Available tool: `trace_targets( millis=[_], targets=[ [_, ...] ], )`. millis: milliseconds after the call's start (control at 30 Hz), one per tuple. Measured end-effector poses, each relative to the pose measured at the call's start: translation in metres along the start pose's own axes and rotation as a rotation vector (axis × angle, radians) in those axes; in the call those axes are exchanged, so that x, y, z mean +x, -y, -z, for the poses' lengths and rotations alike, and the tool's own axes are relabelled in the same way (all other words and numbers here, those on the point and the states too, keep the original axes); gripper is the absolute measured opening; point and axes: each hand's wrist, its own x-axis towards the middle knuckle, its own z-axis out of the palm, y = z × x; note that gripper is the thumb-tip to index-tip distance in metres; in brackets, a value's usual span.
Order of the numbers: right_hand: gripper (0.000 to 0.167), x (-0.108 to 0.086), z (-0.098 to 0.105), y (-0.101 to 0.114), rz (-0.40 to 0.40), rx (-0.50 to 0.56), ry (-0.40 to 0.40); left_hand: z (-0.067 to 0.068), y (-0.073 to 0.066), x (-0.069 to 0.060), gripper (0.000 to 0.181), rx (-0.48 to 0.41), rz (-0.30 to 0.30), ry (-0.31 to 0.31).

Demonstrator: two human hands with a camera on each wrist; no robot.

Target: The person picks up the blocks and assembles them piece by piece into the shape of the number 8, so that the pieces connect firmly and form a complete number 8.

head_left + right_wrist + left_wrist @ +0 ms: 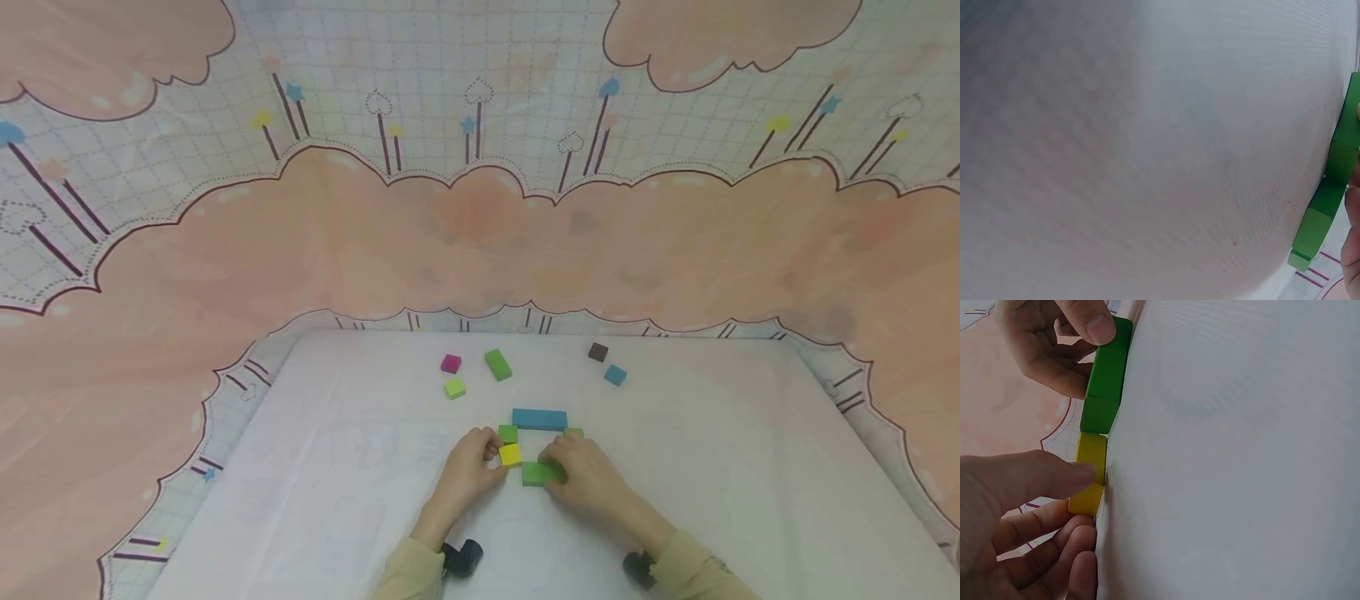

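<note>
My left hand pinches a yellow block between thumb and fingers; the thumb lies on it in the left wrist view. Right beside it, a longer green block is gripped by my right hand, whose thumb presses its near side. Behind the yellow block sits a small green block, and a long blue block lies across the back. Another green block shows partly behind my right fingers. Together the blocks outline a rough rectangle. In the right wrist view, green blocks line up along the right edge.
Farther back on the white table lie a magenta block, a lime block, a green block, a dark brown block and a blue block. A patterned cloth stands behind the table.
</note>
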Motion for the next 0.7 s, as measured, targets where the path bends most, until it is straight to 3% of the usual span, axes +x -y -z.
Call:
trace_targets(
  millis=[500,700],
  targets=[
    [0.027,0.0002,0.0027,0.0005,0.026,0.006,-0.005,0.0020,-0.0006,-0.0026,0.029,-0.030,0.006,0.002],
    [0.027,0.0014,0.0035,-0.0002,0.002,0.024,0.010,0.0023,-0.0012,-0.0046,0.029,-0.015,0.015,-0.001]
  ],
)
